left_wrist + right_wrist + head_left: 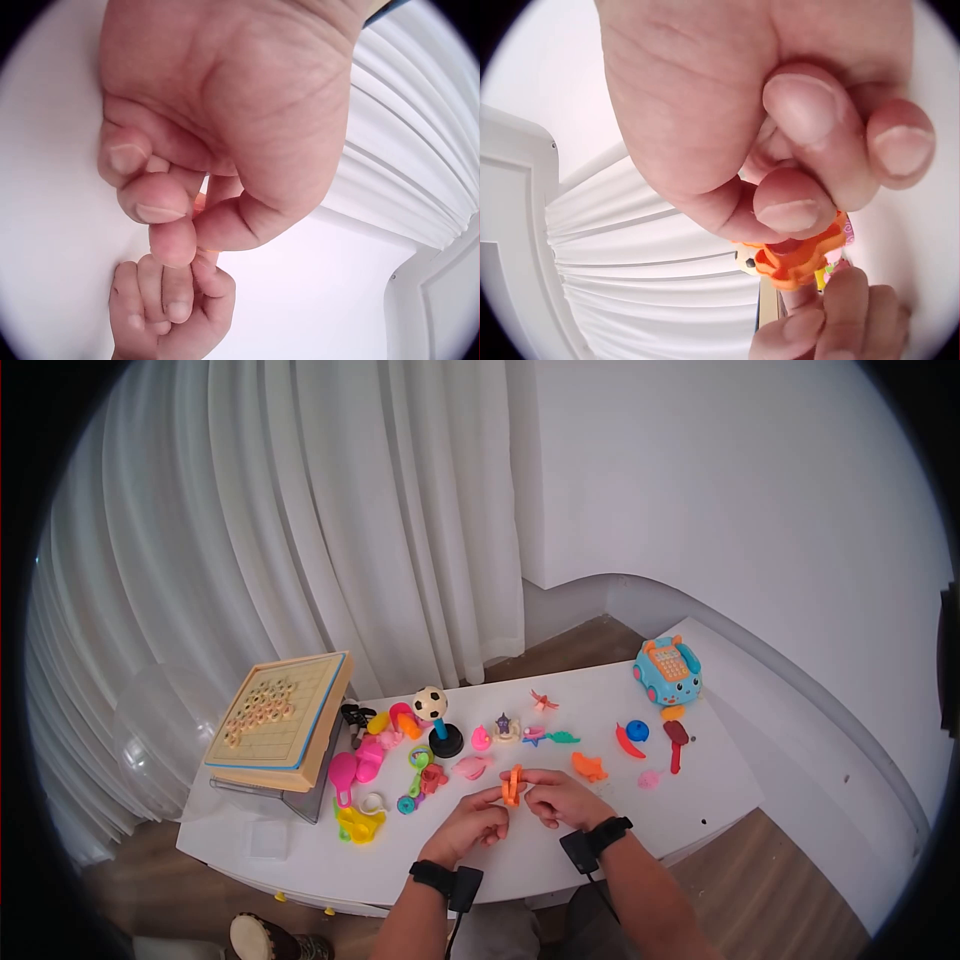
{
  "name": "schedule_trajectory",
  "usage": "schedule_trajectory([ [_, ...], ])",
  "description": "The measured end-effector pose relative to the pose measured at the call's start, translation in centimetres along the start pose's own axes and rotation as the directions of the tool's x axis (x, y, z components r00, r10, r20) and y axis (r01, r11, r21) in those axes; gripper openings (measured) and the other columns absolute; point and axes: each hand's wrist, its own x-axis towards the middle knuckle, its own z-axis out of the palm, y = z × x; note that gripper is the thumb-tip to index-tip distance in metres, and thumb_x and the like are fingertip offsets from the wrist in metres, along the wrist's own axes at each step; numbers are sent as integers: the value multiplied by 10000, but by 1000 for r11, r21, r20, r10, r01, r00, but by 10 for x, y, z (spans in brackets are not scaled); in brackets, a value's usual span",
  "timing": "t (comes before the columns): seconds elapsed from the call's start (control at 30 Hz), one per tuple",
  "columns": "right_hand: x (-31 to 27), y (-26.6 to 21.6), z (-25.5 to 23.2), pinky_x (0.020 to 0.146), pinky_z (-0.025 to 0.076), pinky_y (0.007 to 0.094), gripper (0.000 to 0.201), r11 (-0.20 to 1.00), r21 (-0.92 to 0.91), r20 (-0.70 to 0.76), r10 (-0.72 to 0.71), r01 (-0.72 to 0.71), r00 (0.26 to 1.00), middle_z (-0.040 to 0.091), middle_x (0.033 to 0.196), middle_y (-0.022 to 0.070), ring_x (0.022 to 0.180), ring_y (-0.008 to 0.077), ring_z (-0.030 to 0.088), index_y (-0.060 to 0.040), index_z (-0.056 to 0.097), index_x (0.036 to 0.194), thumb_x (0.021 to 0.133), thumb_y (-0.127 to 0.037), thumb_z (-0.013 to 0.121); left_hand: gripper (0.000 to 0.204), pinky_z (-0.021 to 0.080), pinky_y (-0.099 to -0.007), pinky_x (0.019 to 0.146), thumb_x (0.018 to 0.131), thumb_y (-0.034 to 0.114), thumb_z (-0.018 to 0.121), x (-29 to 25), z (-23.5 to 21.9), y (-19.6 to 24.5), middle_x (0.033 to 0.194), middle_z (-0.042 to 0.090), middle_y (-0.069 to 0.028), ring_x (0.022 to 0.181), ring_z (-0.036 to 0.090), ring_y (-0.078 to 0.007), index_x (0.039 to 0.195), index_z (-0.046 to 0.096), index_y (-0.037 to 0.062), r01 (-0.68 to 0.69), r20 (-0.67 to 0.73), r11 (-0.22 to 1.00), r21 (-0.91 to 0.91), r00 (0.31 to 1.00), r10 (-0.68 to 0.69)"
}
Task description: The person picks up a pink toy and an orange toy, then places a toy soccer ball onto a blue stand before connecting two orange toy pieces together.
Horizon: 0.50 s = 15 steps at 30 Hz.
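An orange wavy-edged toy point(512, 787) is held up between both hands over the front of the white table. My left hand point(480, 822) holds it from the left, index finger stretched to it and the other fingers folded. From the right, my right hand point(555, 802) reaches it with its index finger, the rest curled in. The right wrist view shows the hollow, ruffled side of the orange toy point(799, 259) beneath the right fingertips, with the left hand point(847, 322) just below. Fingers mostly cover it in the left wrist view.
A wooden board-game box point(280, 715) stands at the left on a clear tray. Several small toys lie behind and left of the hands, near a football on a stand point(431, 705). Rightward are an orange toy piece point(589, 766), a red chilli point(629, 741) and a blue toy phone point(669, 671).
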Motion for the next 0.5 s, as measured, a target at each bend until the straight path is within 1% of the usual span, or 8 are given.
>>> schedule_trajectory([
  [0.07, 5, 6, -4, 513, 387, 257, 604, 998, -3, -24, 69, -70, 997, 425, 640, -31, 516, 89, 397, -39, 530, 1551, 948, -64, 495, 660, 379, -216, 544, 909, 115, 602, -1, 0, 0, 727, 624, -9, 574, 512, -66, 1562, 502, 96, -27, 2, 999, -39, 1000, 27],
  [0.2, 6, 8, -3, 511, 391, 257, 591, 998, 8, -36, 61, -61, 998, 424, 632, -28, 516, 90, 402, -31, 536, 1543, 954, -78, 506, 684, 379, -225, 545, 913, 108, 596, -8, 8, 8, 722, 613, -14, 572, 507, -75, 1585, 470, 108, -68, -34, 994, -86, 997, 65],
  [0.27, 9, 11, -8, 512, 394, 259, 582, 995, -52, 18, 85, -84, 996, 423, 634, -29, 517, 90, 404, -40, 546, 1538, 959, -73, 501, 679, 378, -225, 544, 913, 108, 597, -8, 11, 8, 723, 614, -13, 572, 509, -76, 1580, 470, 106, -89, -57, 991, -104, 995, 83],
  [0.3, 8, 11, -9, 512, 394, 259, 582, 995, -54, 18, 86, -85, 996, 423, 634, -29, 517, 90, 404, -40, 546, 1538, 959, -73, 501, 664, 377, -222, 543, 913, 111, 599, -7, 10, 6, 725, 619, -11, 572, 512, -74, 1566, 478, 101, -72, -72, 992, -99, 995, 65],
  [0.37, 6, 11, -10, 518, 394, 255, 581, 1000, -13, 81, 16, -15, 997, 425, 638, -30, 518, 89, 403, -54, 556, 1535, 958, -64, 492, 649, 377, -218, 542, 913, 113, 600, -2, 6, 2, 726, 623, -9, 572, 515, -72, 1552, 486, 96, -57, -88, 994, -95, 995, 49],
  [0.4, 4, 9, -8, 518, 394, 255, 581, 1000, -14, 82, 17, -16, 997, 425, 638, -30, 518, 89, 403, -54, 556, 1535, 958, -64, 492, 631, 377, -217, 541, 914, 115, 602, 1, 2, 0, 727, 626, -9, 571, 517, -72, 1537, 498, 95, -28, -52, 998, -59, 998, 25],
  [0.47, -2, 2, -2, 522, 394, 253, 596, 1000, 16, 0, -18, 18, 1000, 424, 637, -32, 517, 88, 398, -72, 544, 1551, 958, -60, 485, 614, 377, -215, 540, 915, 116, 603, 4, -1, -2, 728, 629, -9, 571, 519, -72, 1521, 510, 95, -1, -18, 1000, -23, 1000, 0],
  [0.5, -2, 1, 0, 522, 394, 253, 596, 1000, 16, 1, -18, 18, 1000, 424, 637, -32, 517, 88, 398, -72, 544, 1551, 958, -60, 485, 621, 378, -216, 541, 918, 114, 604, 5, -2, -3, 728, 628, -9, 570, 517, -72, 1531, 505, 101, 10, -14, 1000, -11, 1000, -10],
])
